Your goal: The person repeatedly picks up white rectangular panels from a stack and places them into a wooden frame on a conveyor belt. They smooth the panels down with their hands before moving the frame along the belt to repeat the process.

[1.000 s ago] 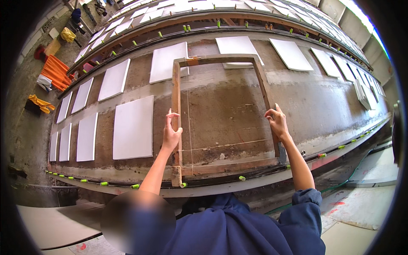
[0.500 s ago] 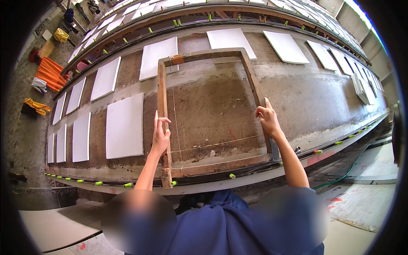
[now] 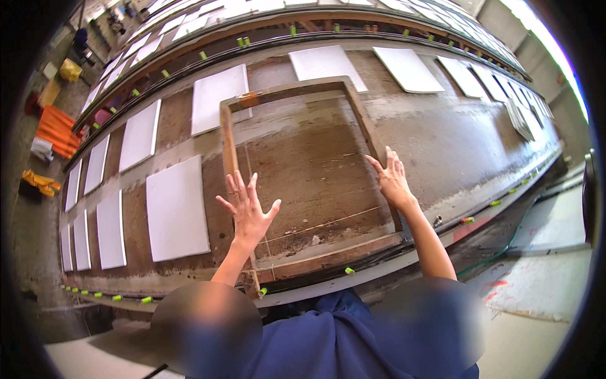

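Observation:
A rectangular wooden frame (image 3: 328, 256) lies on the long, wet brown table (image 3: 435, 145) in front of me. Thin strings run inside it along the left and lower sides, and an orange-brown wrap sits near its far left corner. Over the frame's left rail my left hand (image 3: 247, 211) is open, fingers spread wide. At the right rail, my right hand (image 3: 392, 180) is open too, fingers stretched out; I cannot tell whether it still touches the wood. Nothing is held in either hand.
White rectangular sheets (image 3: 178, 208) lie in rows on the table to the left and along the far side. A stack of white sheets (image 3: 519, 120) is at the right. Small green pegs (image 3: 349, 271) line the table edges. An orange cloth (image 3: 58, 131) hangs at the far left.
Both hands have let go of the frame's side rails and opened their fingers. The left hand has shifted slightly right and spread wide. The view has tilted a little.

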Demonstrator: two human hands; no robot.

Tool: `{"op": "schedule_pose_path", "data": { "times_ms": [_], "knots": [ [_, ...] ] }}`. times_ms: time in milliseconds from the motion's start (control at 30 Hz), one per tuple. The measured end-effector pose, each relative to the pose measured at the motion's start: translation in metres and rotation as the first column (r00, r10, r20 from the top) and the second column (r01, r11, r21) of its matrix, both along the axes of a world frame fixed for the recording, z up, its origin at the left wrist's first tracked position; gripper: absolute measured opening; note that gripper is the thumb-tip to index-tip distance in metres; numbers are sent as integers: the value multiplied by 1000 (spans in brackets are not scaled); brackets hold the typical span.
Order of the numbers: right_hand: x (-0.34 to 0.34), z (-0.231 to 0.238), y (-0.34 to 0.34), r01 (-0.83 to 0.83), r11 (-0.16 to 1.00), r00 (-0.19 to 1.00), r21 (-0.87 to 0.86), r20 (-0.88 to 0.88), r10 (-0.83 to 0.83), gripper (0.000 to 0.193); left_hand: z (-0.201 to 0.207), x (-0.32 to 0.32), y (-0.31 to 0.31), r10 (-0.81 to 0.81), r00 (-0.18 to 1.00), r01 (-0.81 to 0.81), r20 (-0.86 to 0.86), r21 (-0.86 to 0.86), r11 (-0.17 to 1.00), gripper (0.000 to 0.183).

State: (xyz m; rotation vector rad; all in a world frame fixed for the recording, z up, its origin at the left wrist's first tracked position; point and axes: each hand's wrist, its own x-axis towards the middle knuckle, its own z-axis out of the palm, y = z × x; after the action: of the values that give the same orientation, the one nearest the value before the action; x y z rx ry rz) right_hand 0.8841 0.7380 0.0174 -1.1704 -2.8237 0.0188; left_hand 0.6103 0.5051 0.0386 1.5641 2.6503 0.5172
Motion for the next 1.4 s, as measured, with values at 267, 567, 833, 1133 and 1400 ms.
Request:
{"op": "schedule_pose_path", "data": {
  "times_ms": [267, 567, 833, 1133, 1400],
  "knots": [
    [57, 37, -18, -80, 889, 969, -450, -245, -37, 65, 28, 84, 86, -439, 866, 433, 239, 80, 898, 79],
    [218, 50, 15, 115, 931, 732, -346, -604, -315, 34, 37, 225, 186, -635, 657, 598, 406, 232, 767, 63],
    [304, 63, 58, 213, 960, 629, -183, -725, -278, 24, 29, 364, 279, -703, 538, 642, 465, 314, 699, 55],
    [354, 44, 75, 279, 947, 713, -159, -626, -316, 22, 24, 413, 289, -686, 401, 562, 608, 428, 708, 31],
    [343, 44, 64, 301, 937, 786, -177, -510, -349, 20, 11, 405, 277, -631, 242, 621, 737, 382, 684, 31]
  ]
}}
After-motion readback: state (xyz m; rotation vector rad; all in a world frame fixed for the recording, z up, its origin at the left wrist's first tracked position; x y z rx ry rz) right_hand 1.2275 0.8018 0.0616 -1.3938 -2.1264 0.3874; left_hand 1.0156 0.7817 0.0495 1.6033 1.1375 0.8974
